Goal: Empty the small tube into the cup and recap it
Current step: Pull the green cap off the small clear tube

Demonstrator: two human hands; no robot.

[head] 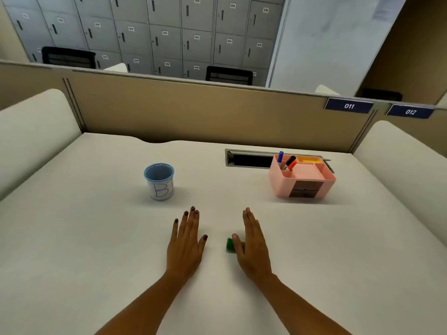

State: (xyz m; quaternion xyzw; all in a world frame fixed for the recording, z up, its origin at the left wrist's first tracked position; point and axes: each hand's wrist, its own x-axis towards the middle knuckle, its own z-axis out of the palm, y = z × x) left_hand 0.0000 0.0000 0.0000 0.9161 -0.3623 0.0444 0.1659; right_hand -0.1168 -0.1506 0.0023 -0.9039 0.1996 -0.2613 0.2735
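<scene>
Left hand [185, 240] flat, fingers spread, empty. Right hand [252, 240] flat, fingers together, thumb touching green tube [229, 244], apparently for pickup. Cup [159, 181] upright beyond, ready.

A big blue letter "B" is drawn on the white side of the cup [159, 182], far ahead of the left grip [185, 240]. Two dark blue signs on the wall, far past the right grip [252, 243], say "011" [349, 106] and "012" [410, 112]. The locker [197, 44] doors have number tags, mostly too blurry to read.
</scene>
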